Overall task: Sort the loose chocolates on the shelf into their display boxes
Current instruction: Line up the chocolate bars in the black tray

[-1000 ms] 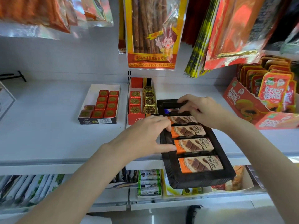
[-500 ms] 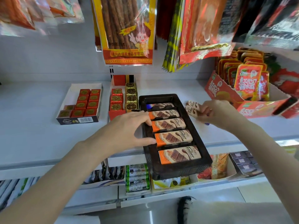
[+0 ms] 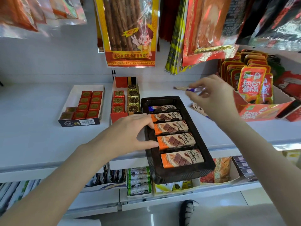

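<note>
Since the frame half a second earlier, the right hand (image 3: 215, 98) has been raised off the shelf (image 3: 32, 136) and carried further back, a blurred blue-ended chocolate bar (image 3: 189, 89) now pinched at its fingertips above the shelf surface; before, it was low beside the tray with bars under it. The left hand (image 3: 130, 134) is unchanged, its fingers spread and only lightly bent, resting on the near left rim of the black tray (image 3: 180, 175), thumb on the rim and fingertips at the orange end of the second and third bars.

Nearest, the tray is seen to overhang the shelf's front edge. Four orange-ended Fodwor bars (image 3: 175, 141) lie in its slots, and a fifth, blue-ended bar (image 3: 162, 108) fills the far slot. Just below the right palm, a loose bar (image 3: 197, 109) is left on the shelf, touching nothing but partly hidden by the wrist. Bare shelf is open to the left of the left wrist and behind the tray.

Beyond the left fingertips, a red carton (image 3: 120, 115) of red and gold foil squares is set against the tray's far left corner. Further left, a white box (image 3: 75, 95) holds red squares and two brown ones. Beyond the right hand, an orange display carton (image 3: 263, 111) of red packets is placed.
</note>
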A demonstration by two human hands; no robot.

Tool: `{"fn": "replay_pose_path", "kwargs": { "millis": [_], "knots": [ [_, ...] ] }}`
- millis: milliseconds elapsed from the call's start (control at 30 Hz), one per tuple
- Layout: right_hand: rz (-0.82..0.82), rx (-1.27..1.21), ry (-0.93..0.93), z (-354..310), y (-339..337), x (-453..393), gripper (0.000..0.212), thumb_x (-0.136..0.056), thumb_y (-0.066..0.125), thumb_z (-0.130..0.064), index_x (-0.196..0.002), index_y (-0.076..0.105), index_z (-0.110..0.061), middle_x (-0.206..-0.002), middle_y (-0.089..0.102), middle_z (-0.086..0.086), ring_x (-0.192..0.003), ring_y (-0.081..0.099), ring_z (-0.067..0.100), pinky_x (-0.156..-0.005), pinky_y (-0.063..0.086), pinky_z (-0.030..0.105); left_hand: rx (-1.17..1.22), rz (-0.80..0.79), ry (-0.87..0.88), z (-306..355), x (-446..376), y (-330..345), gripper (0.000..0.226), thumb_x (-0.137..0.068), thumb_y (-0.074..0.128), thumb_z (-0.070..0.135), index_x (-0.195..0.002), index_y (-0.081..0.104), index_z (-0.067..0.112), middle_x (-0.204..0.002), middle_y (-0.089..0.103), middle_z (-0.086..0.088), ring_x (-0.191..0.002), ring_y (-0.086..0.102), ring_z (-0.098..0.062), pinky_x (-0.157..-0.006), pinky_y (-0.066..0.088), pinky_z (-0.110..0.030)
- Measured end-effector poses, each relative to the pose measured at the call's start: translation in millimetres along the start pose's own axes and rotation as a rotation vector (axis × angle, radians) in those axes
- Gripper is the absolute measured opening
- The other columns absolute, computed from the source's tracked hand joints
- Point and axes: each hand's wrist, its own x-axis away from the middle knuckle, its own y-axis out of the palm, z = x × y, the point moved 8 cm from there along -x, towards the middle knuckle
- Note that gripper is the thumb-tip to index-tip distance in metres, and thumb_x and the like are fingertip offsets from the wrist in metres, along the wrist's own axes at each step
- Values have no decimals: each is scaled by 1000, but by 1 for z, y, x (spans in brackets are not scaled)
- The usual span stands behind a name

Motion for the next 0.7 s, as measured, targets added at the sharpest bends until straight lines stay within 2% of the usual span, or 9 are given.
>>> {"fn": "replay_pose_path", "kwargs": {
  "millis": [67,133,200,267,400,500,600,700],
  "knots": [
    [-38,-38,-89,-21,15,-2,24,-75,72,-24,-85,70,-2,-91,61,9,-64,52,15,-62,38,13,5,5,0,0,0,0,42,-77,61,49,-111,52,27,-140,41,14,-130,32,-1,-94,26,-14],
    [-32,-16,-133,-35,23,-4,21,-76,71,-16,-88,67,1,-85,65,13,-66,55,20,-66,44,25,3,10,7,0,0,0,43,-77,61,49,-112,52,26,-139,42,13,-131,31,-2,-99,27,-17],
    [-12,22,-156,-44,27,-7,22,-79,66,-10,-98,61,0,-81,66,15,-72,59,26,-71,50,37,1,17,11,-1,0,0,43,-77,61,50,-112,51,26,-138,43,12,-131,30,-1,-102,27,-19],
    [-46,101,-185,-49,39,-9,24,-82,60,-8,-105,54,-1,-88,65,17,-80,61,33,-72,51,43,0,18,14,-2,-2,0,43,-77,61,50,-111,51,26,-135,46,11,-127,35,-3,-101,31,-23],
    [-261,302,-191,-56,83,-9,27,-85,57,-13,-109,51,-2,-106,57,17,-93,58,38,-73,46,40,-9,16,24,-1,-2,0,45,-77,60,51,-112,50,25,-132,48,9,-124,38,-5,-96,34,-23],
    [-392,128,-150,-57,102,-10,40,-77,69,-17,-111,54,-3,-107,61,17,-98,58,34,-79,46,37,-4,18,37,-1,-2,0,44,-78,59,51,-112,50,24,-131,48,10,-126,38,-6,-96,34,-23],
    [-377,25,-116,-51,95,-15,23,-80,66,-11,-101,63,-5,-97,68,15,-94,63,30,-79,50,32,-13,13,51,-1,-3,1,45,-79,59,50,-114,49,24,-137,44,9,-131,32,-5,-99,30,-21],
    [-323,245,-157,-47,90,-11,14,-84,61,-18,-95,64,-9,-95,66,13,-91,60,32,-70,46,34,-6,8,53,-3,-3,1,46,-79,58,51,-116,48,24,-139,42,9,-134,26,-3,-103,28,-23]
  ]
}}
